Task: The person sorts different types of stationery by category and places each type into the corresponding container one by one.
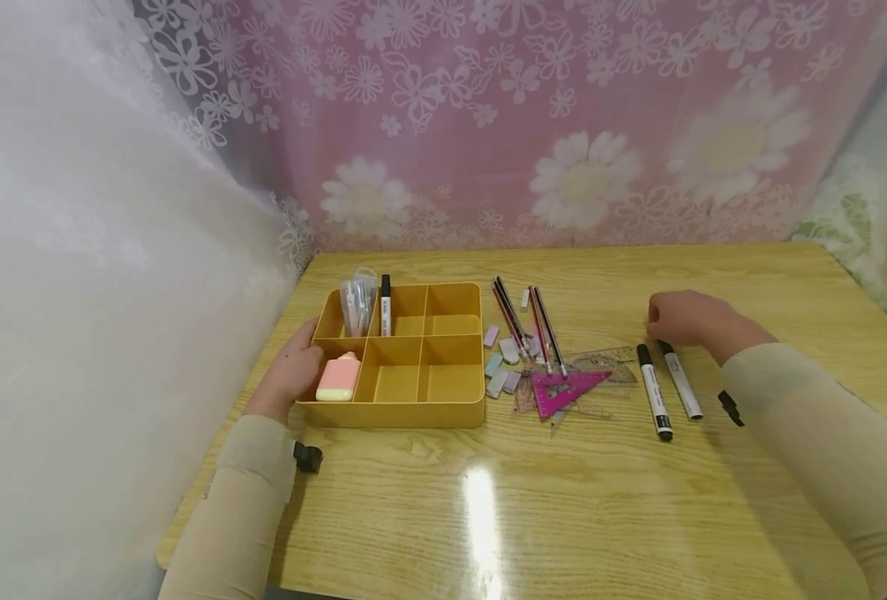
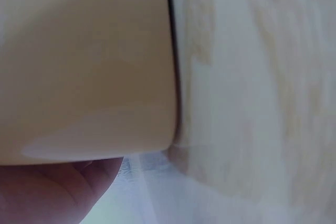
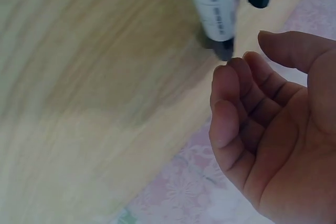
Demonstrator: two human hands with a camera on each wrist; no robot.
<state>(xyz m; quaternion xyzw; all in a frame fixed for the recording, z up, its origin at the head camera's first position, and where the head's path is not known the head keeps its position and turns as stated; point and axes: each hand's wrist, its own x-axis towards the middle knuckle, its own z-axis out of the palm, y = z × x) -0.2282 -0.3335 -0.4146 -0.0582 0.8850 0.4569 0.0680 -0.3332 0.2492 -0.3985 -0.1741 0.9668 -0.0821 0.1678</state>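
At the left end of the yellow six-compartment organizer box (image 1: 391, 415), my left hand (image 1: 293, 367) grips the side wall, thumb at the rim. The left wrist view shows the box's outer wall (image 2: 89, 77) with part of that hand below it. My right hand (image 1: 687, 318) is over the table at the cap end of a white marker (image 1: 684, 385). In the right wrist view its fingers (image 3: 226, 121) bend loosely at a marker's dark tip (image 3: 224, 51), thumb apart from it. A second marker (image 1: 654, 396) lies alongside. Inside the box are a pink correction-tape-like bottle (image 1: 338, 379), a black-capped marker (image 1: 386, 308) and clear-wrapped items (image 1: 356, 307).
Right of the box lie several pencils (image 1: 509, 312), several small erasers (image 1: 498, 382), a magenta set square (image 1: 563, 392) and clear rulers with a protractor (image 1: 601, 367). Floral curtains (image 1: 443, 150) hang behind the wooden table (image 1: 383, 508); a white sheet (image 1: 113, 292) hangs at left.
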